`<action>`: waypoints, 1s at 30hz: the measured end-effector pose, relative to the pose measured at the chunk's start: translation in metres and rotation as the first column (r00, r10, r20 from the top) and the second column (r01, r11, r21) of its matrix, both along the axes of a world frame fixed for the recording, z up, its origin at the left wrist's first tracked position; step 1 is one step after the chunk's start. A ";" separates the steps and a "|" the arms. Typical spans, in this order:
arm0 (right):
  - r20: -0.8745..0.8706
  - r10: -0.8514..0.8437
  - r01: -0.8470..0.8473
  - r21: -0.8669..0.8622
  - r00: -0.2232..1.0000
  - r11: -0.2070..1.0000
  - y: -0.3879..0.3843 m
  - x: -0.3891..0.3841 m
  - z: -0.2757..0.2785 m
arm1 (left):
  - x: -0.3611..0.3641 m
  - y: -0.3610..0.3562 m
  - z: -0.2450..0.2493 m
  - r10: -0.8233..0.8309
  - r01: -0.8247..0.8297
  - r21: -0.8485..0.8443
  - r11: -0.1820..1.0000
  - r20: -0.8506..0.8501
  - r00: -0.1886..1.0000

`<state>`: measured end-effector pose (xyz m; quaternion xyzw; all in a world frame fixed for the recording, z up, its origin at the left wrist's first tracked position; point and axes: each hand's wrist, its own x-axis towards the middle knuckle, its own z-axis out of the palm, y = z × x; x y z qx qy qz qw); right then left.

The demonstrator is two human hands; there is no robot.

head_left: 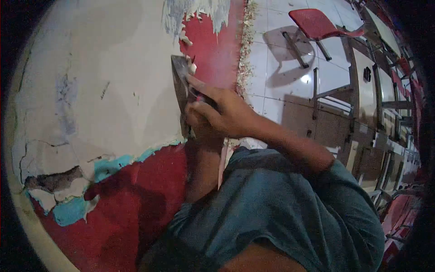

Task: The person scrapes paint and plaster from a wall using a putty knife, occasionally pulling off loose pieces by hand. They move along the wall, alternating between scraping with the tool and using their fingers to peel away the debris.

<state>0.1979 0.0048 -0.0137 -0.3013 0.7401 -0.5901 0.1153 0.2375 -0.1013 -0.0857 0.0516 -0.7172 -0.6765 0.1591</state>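
A wide metal scraper point(179, 77) lies with its blade against a cream-painted wall point(122, 81), at the border with a bared red patch point(206, 45). My right hand point(226, 106) is closed on the scraper, its fingers reaching along the blade. Just below it, my left hand point(199, 121) is also closed at the scraper, partly covered by the right hand. Loose curls of paint point(193, 69) hang near the blade's upper end. The handle is mostly hidden by my hands.
Paint flakes point(246, 50) line the foot of the wall on white floor tiles point(276, 68). A red chair point(317, 25) and several desks point(367, 86) stand at right. Lower left, the wall shows red and turquoise layers point(70, 211) beside a broken hole point(56, 179).
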 end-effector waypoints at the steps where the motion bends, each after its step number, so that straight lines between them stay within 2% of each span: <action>1: 0.019 -0.014 0.014 -0.020 1.000 1.000 -0.004 0.001 -0.003 | -0.001 -0.004 0.002 0.001 0.000 -0.040 0.999 0.007 1.000; 4: -0.005 -0.079 0.078 -0.063 0.997 0.995 0.007 0.012 0.004 | 0.004 -0.001 0.000 0.065 -0.053 -0.272 0.961 0.035 0.997; 7: -0.097 -0.038 0.024 -0.139 0.995 0.990 0.005 0.009 0.001 | -0.006 -0.007 -0.008 0.099 -0.084 -0.337 0.938 0.028 0.995; 9: -0.102 -0.070 0.061 -0.091 0.992 0.994 -0.002 0.001 -0.010 | -0.015 -0.011 -0.003 0.072 -0.060 -0.323 0.945 0.025 0.997; 12: -0.073 -0.104 0.099 -0.065 0.992 0.993 0.007 0.003 -0.010 | -0.011 -0.010 0.001 0.090 -0.055 -0.463 0.885 0.054 0.994; 13: -0.054 -0.104 0.100 -0.061 0.993 0.993 0.009 0.003 -0.008 | -0.010 -0.011 -0.001 0.106 -0.066 -0.482 0.874 0.056 0.993; 16: -0.123 -0.108 0.088 -0.156 0.987 0.984 -0.001 -0.004 -0.015 | -0.027 -0.017 -0.019 0.108 -0.100 -0.388 0.916 -0.002 0.994; 17: -0.137 -0.051 0.043 -0.065 0.989 0.997 -0.001 -0.016 -0.014 | -0.023 -0.017 -0.023 0.106 -0.098 -0.360 0.928 0.001 0.994; 20: 0.009 -0.126 0.126 -0.074 0.992 0.989 0.002 -0.031 -0.017 | -0.033 0.016 0.021 -0.108 0.107 -0.007 0.994 -0.079 0.991; 21: 0.012 -0.053 0.053 -0.079 0.999 0.995 0.013 -0.020 0.002 | -0.028 0.023 0.021 -0.066 0.076 0.112 0.991 -0.089 0.994; 23: 0.016 -0.054 0.055 -0.080 0.998 0.995 0.020 -0.003 0.001 | -0.009 0.029 0.032 -0.054 0.039 0.183 0.982 0.075 0.996; 24: 0.016 -0.055 0.056 -0.086 0.998 0.995 0.021 0.002 -0.002 | -0.012 0.027 0.016 -0.121 0.094 0.402 0.911 0.042 0.992; 25: 0.015 -0.067 0.068 -0.069 0.998 0.995 0.020 0.004 -0.015 | -0.015 0.024 0.000 -0.169 0.132 0.612 0.780 0.002 0.986; 26: 0.093 -0.065 0.074 -0.100 0.994 0.992 0.021 0.006 -0.021 | -0.018 0.021 -0.016 -0.200 0.149 0.776 0.613 -0.030 0.979; 28: 0.258 -0.051 0.093 -0.155 0.965 0.984 0.024 0.010 -0.029 | -0.016 0.021 -0.017 -0.291 0.193 0.949 0.249 -0.116 0.950; 30: 0.246 -0.151 0.167 -0.048 0.957 0.985 0.033 0.005 -0.045 | -0.023 0.027 -0.017 -0.239 0.002 0.895 0.447 0.117 0.964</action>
